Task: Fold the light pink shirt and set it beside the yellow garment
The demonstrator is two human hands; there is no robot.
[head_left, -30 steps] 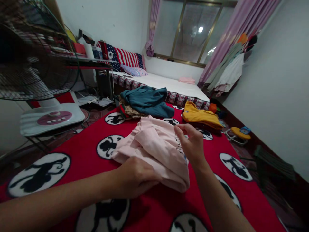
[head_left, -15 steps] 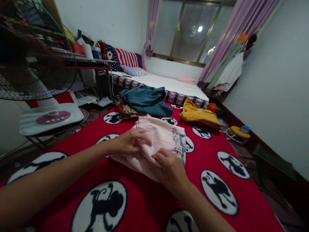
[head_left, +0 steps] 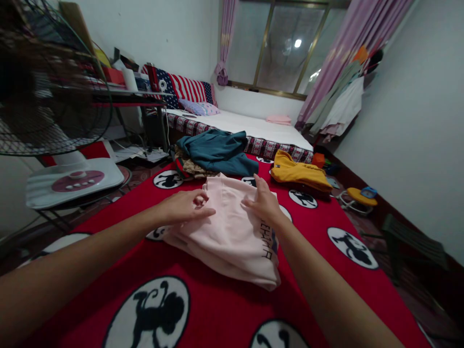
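Both our hands had loosened since half a second earlier, when they pinched a bunched ridge; our right hand [head_left: 266, 205] had travelled outward, away from us, and our left hand [head_left: 181, 208] had drawn slightly to the left. That ridge in the pale pink, soft fabric garment [head_left: 224, 232] had flattened, leaving a folded, layered bundle directly before us on the red cloth with white ovals and black monkey figures [head_left: 224, 314].

We held our left hand partly open over the garment's left side, fingers curled and thumb apart from them, with a clear gap between. Our right hand was wider, thumb spread from the extended fingers, above the garment's right far part. Neither gripped the fabric visibly, and we could not tell how firmly either pressed on it.

Dark capital letters ran along the garment's right side, partly covered by our right forearm; we made out an E and an H, but could not read the whole word. Farther off, the mustard-yellow folded fabric garment [head_left: 300, 174] bore a small dark label and a line of dark writing too small for us to read. Left of it lay the crumpled teal fabric garment [head_left: 221, 150].
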